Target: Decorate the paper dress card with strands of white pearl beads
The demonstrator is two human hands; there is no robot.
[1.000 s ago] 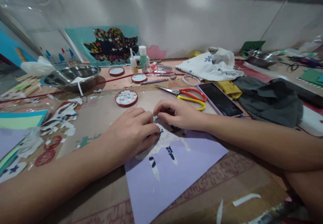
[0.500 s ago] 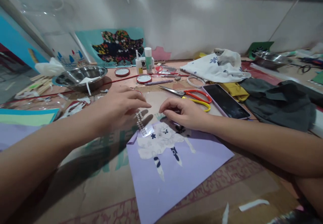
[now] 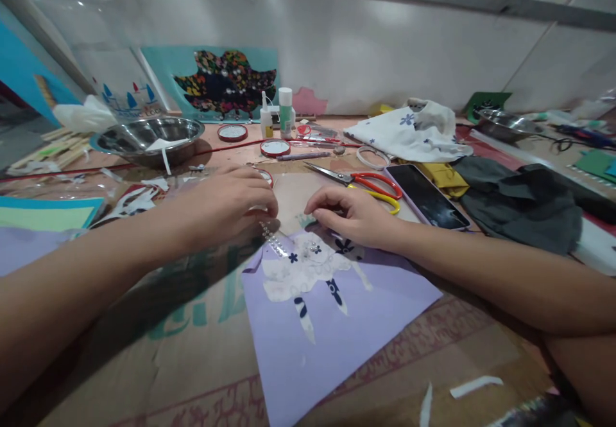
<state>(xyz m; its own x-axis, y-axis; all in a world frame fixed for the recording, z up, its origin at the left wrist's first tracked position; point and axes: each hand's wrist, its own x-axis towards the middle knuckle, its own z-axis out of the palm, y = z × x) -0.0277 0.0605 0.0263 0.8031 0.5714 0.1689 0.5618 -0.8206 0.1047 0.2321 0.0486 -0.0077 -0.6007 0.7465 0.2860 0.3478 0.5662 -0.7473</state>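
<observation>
My left hand (image 3: pixel 240 201) is closed, with thumb and fingers drawn together, over the top of a clear strip of small pearl stickers (image 3: pixel 275 242). The strip slants down from my fingers to the edge of a white floral fabric cutout (image 3: pixel 305 270). That cutout lies on a sheet of purple paper (image 3: pixel 337 343), with a few pearls on it and narrow patterned pieces below. My right hand (image 3: pixel 344 214) rests at the paper's top edge, thumb and fingertips pinched together; whatever is between them is too small to make out.
Red-and-yellow-handled scissors (image 3: pixel 370 186) and a phone (image 3: pixel 428 196) lie beyond my right hand. Behind stand a glue stick (image 3: pixel 285 112), a small glue bottle (image 3: pixel 266 119) and a metal bowl (image 3: pixel 149 138). Floral cloth (image 3: pixel 409 131) and dark fabric (image 3: pixel 520 202) lie at right.
My left fingers, stretched out before, have curled in and closed. The pearl strip has tilted and lies lower over the cutout. My right hand stays nearly the same.
</observation>
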